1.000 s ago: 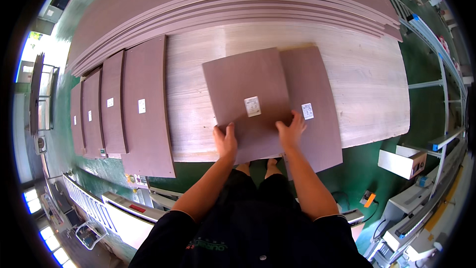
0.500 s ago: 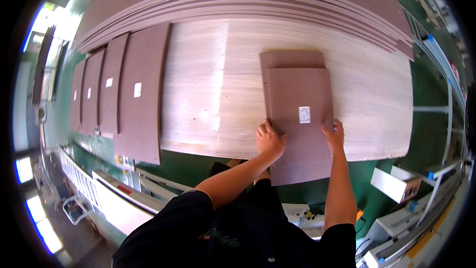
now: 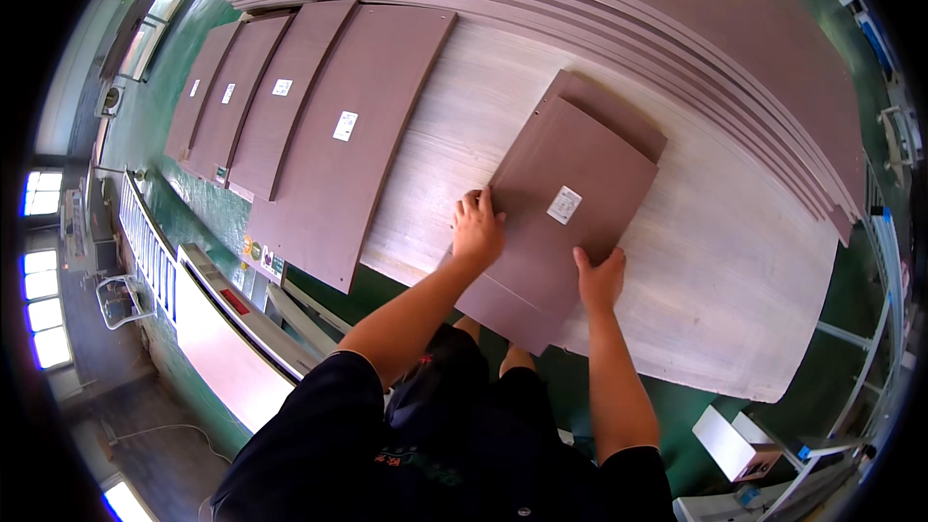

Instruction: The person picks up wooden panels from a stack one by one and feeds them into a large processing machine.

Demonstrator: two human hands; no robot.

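Note:
A brown flat panel (image 3: 551, 179) with a white label (image 3: 564, 204) lies on top of another brown panel (image 3: 619, 118), whose far end sticks out beyond it. The far edges of the two do not line up. My left hand (image 3: 478, 232) grips the panel's left edge, its fingers bent over the rim. At the right edge, my right hand (image 3: 599, 278) holds on with the thumb on top and the other fingers along the side. Both hands are closed on the panel, and what their hidden fingertips touch beneath cannot be seen. The near end overhangs the table's front edge.
The pale wood-grain table (image 3: 715, 300) lies under the panels. Long brown boards (image 3: 677, 19) are stacked along its far side. Several labelled brown panels (image 3: 377, 106) overlap at the left. A white open box (image 3: 739, 445) stands on the green floor, near a metal frame (image 3: 855, 329) at right.
My view has turned, so the table and panels now slant. The upper panel has shifted against the lower one, with my hands still at its two sides.

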